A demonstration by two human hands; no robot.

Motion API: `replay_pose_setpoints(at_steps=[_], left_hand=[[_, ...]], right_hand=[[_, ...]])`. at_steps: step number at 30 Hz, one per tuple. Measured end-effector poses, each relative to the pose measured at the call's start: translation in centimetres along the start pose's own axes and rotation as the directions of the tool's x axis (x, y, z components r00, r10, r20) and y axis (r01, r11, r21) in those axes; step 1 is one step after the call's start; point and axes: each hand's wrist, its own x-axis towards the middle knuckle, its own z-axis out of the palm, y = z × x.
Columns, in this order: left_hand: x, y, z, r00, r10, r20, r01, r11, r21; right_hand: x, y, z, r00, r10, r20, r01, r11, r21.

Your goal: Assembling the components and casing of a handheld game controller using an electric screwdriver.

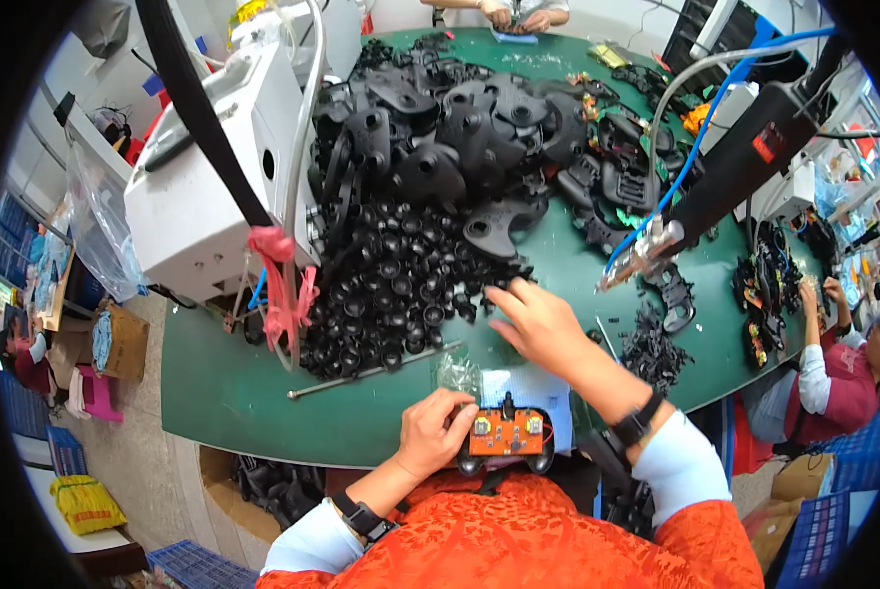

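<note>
My left hand (pixel 434 432) is closed on the left side of a game controller half (pixel 506 433) with an orange circuit board facing up, close to my body at the table's near edge. My right hand (pixel 538 322) is stretched forward over the table, thumb and forefinger apart, at the near right edge of a heap of small round black caps (pixel 386 285). No part shows between its fingers. A white sheet (pixel 548 388) and a small clear plastic bag (pixel 457 374) lie just beyond the controller.
Black controller shells (pixel 430 172) are piled behind the caps. A thin metal rod (pixel 371 371) lies in front of them. A white machine (pixel 214 187) stands left; a black electric screwdriver (pixel 734 157) hangs right. Small black parts (pixel 658 353) lie right. Co-workers sit at the right and far side.
</note>
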Motion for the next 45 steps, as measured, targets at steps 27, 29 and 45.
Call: replay_pose_setpoints(at_steps=[27, 29, 45], left_hand=[[0.3, 1.9, -1.0, 0.876, 0.318, 0.363, -0.366, 0.928, 0.072], [0.3, 2.1, -1.1, 0.871, 0.309, 0.383, -0.364, 0.928, 0.081], [1.1, 1.9, -1.2, 0.857, 0.286, 0.428, -0.338, 0.940, 0.048]], right_hand=[[-13.0, -7.7, -4.9, 0.849, 0.520, -0.097, -0.445, 0.801, 0.401], [-13.3, -7.7, -4.6, 0.805, 0.592, -0.041, -0.478, 0.688, 0.546], [-12.6, -8.4, -4.6, 0.896, 0.444, 0.000, -0.391, 0.790, 0.473]])
